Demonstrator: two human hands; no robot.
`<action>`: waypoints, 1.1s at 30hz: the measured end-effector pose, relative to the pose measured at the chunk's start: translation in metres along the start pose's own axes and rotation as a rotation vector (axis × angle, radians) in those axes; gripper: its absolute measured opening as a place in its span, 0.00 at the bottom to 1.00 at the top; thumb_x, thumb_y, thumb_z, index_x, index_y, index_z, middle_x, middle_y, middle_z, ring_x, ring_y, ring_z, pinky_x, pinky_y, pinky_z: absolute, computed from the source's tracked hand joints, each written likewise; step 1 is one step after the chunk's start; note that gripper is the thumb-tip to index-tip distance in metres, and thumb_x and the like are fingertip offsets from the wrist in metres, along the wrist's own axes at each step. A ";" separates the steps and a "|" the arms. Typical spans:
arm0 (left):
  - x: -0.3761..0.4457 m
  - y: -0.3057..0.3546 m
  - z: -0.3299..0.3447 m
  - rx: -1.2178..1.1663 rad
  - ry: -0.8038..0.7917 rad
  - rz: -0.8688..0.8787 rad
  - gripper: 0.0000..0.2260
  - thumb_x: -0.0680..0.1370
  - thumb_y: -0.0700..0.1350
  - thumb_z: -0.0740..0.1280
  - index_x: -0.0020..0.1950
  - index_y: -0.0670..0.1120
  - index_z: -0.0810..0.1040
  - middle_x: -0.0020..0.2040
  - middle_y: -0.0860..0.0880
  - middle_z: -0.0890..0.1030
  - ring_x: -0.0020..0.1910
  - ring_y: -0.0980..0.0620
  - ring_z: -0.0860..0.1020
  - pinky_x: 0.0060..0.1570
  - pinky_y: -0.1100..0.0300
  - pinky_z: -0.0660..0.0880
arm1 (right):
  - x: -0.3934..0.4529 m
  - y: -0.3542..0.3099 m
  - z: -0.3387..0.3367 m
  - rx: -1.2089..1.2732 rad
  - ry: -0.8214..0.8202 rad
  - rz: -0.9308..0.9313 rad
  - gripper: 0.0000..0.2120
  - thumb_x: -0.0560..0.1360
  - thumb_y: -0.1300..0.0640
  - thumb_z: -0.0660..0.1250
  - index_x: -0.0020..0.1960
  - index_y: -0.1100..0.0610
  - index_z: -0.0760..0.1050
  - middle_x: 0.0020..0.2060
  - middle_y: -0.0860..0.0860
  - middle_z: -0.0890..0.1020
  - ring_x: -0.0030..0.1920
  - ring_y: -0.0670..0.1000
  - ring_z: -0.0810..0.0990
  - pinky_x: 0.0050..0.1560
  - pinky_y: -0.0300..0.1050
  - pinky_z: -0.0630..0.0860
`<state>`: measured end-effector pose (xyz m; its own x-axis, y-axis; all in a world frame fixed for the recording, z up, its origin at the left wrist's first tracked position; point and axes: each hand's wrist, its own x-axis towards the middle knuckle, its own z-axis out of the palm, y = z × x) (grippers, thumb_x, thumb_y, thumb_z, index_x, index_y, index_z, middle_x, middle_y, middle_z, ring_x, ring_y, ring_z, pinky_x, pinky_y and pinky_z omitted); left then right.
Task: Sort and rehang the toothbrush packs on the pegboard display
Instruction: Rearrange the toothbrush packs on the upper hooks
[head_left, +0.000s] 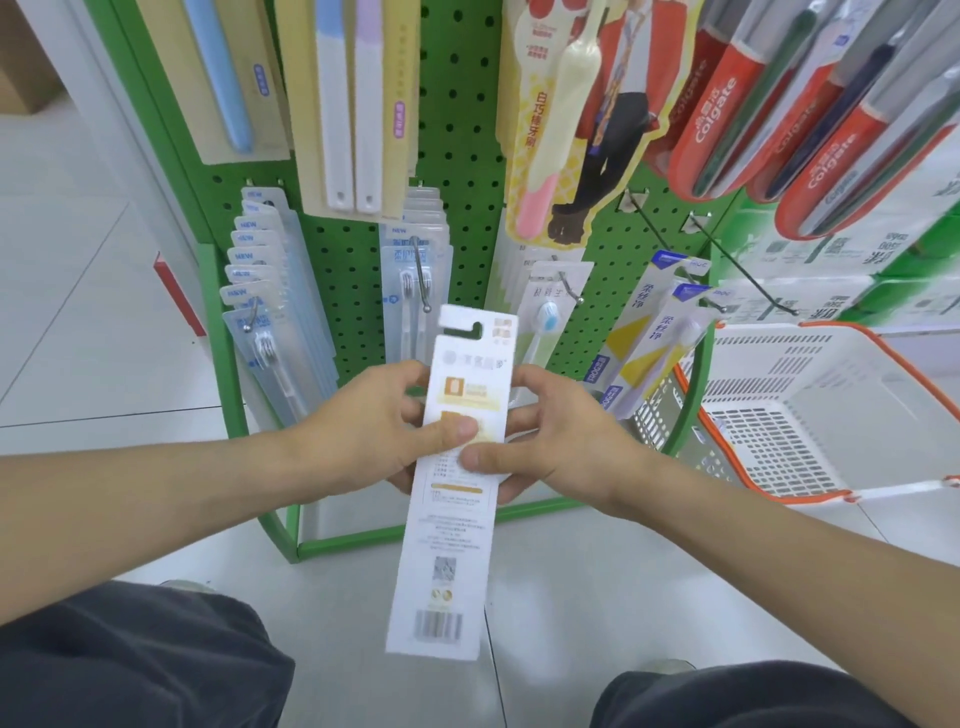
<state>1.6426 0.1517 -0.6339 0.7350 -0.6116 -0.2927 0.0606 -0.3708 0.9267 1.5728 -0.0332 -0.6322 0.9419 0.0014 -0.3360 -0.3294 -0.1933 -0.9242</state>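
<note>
head | toothbrush pack (451, 483) upright | pinched between left hand (363, 431), right hand (561, 441)

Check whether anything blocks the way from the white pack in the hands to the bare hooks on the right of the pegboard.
Nothing visible does. Both the left hand and the right hand hold the white pack in front of the pegboard. The two bare hooks jut out up and right, open air between; the basket sits lower.

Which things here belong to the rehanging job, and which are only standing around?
Job: white toothbrush pack, gripped by left hand and right hand; green pegboard; bare hook.
Not job: white basket; green boxes.
</note>
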 end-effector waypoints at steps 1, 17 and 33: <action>-0.001 0.001 0.001 0.017 -0.043 -0.014 0.12 0.78 0.45 0.71 0.61 0.48 0.76 0.45 0.49 0.88 0.42 0.49 0.87 0.35 0.53 0.84 | 0.000 0.000 -0.001 0.005 0.009 -0.010 0.29 0.70 0.69 0.78 0.66 0.58 0.70 0.49 0.57 0.88 0.45 0.59 0.88 0.42 0.56 0.85; -0.004 -0.001 0.001 0.098 -0.127 0.008 0.12 0.78 0.40 0.72 0.60 0.51 0.81 0.50 0.52 0.87 0.46 0.49 0.87 0.41 0.50 0.85 | -0.003 0.009 0.002 -0.115 -0.036 -0.047 0.22 0.71 0.66 0.78 0.63 0.57 0.79 0.52 0.63 0.84 0.46 0.64 0.87 0.45 0.63 0.85; -0.006 -0.004 0.001 -0.085 -0.020 -0.016 0.09 0.80 0.40 0.69 0.60 0.46 0.81 0.48 0.48 0.88 0.45 0.46 0.87 0.38 0.51 0.84 | -0.010 0.003 0.003 -0.262 -0.319 0.019 0.29 0.67 0.69 0.81 0.64 0.54 0.76 0.51 0.51 0.87 0.50 0.51 0.87 0.41 0.56 0.86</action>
<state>1.6378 0.1561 -0.6359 0.7197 -0.6206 -0.3112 0.1299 -0.3199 0.9385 1.5621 -0.0306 -0.6327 0.8545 0.2919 -0.4296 -0.2794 -0.4390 -0.8539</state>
